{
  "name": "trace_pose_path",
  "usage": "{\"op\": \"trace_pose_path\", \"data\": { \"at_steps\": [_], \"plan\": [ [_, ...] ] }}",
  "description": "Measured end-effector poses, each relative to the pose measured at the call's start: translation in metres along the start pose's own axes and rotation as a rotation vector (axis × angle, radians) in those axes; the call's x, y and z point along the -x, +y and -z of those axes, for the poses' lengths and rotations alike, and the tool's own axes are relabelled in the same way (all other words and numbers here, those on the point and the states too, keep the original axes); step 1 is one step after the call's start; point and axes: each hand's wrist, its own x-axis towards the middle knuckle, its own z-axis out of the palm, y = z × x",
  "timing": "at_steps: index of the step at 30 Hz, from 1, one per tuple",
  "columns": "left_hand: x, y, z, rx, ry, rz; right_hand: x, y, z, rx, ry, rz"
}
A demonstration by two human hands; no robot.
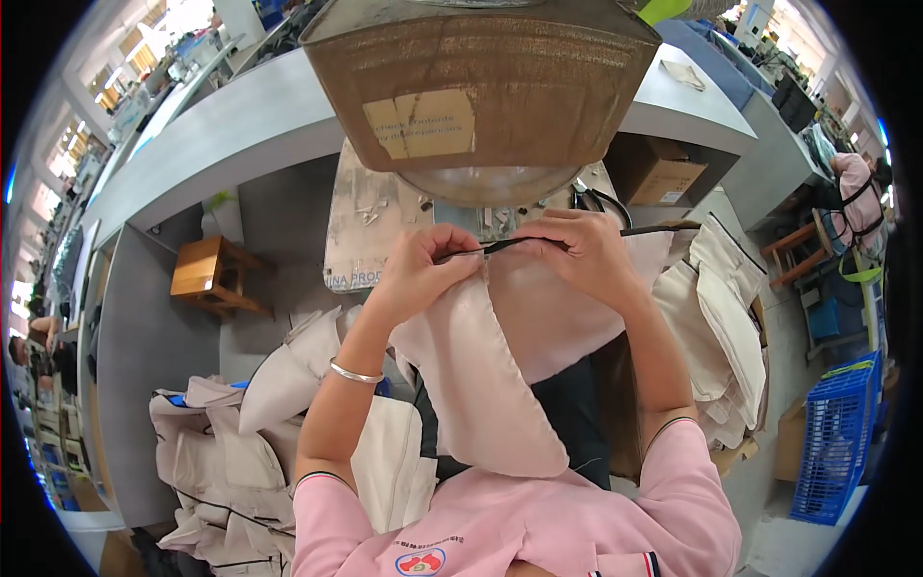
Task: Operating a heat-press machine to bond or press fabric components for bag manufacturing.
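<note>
A beige fabric piece (pixel 481 385) with a black edge strip (pixel 498 246) hangs from my hands down over my lap. My left hand (pixel 431 264) is closed, pinching the strip's left part between thumb and fingers. Close beside it, my right hand (pixel 585 248) grips the same black-edged border, fingers pressed together. Between the two hands a seam runs down the cloth from the strip. The strip continues past my right hand toward a heap of similar beige pieces (pixel 721 317).
A worn brown metal box (pixel 481 87) overhangs a small worktable (pixel 361 226) strewn with scraps. Black-handled scissors (pixel 598 197) seem to lie at its right. More beige pieces (pixel 226 462) are piled at left, near a wooden stool (pixel 207 271). A blue basket (pixel 836 433) stands far right.
</note>
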Motion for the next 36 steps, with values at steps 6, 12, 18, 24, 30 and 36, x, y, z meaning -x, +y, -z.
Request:
{"op": "trace_pose_path", "data": {
  "at_steps": [6, 12, 18, 24, 30, 36],
  "plan": [
    [-0.032, -0.004, 0.005, -0.102, 0.022, -0.003, -0.018, 0.025, -0.009, 0.004, 0.102, 0.005],
    [-0.041, -0.005, -0.001, 0.233, 0.083, -0.041, -0.028, 0.038, -0.012, -0.038, 0.091, -0.058],
    [-0.042, -0.003, 0.002, 0.140, 0.089, 0.040, -0.033, 0.047, -0.017, -0.008, 0.108, -0.004],
    [-0.044, -0.005, 0.001, 0.170, 0.129, 0.014, -0.033, 0.053, -0.016, 0.019, 0.123, 0.027],
    [-0.049, -0.018, 0.011, 0.200, 0.149, 0.025, -0.038, 0.050, -0.019, 0.094, 0.207, 0.058],
    [-0.028, -0.022, 0.027, 0.093, 0.142, -0.121, -0.021, 0.050, 0.012, 0.296, 0.024, 0.032]
  ]
}}
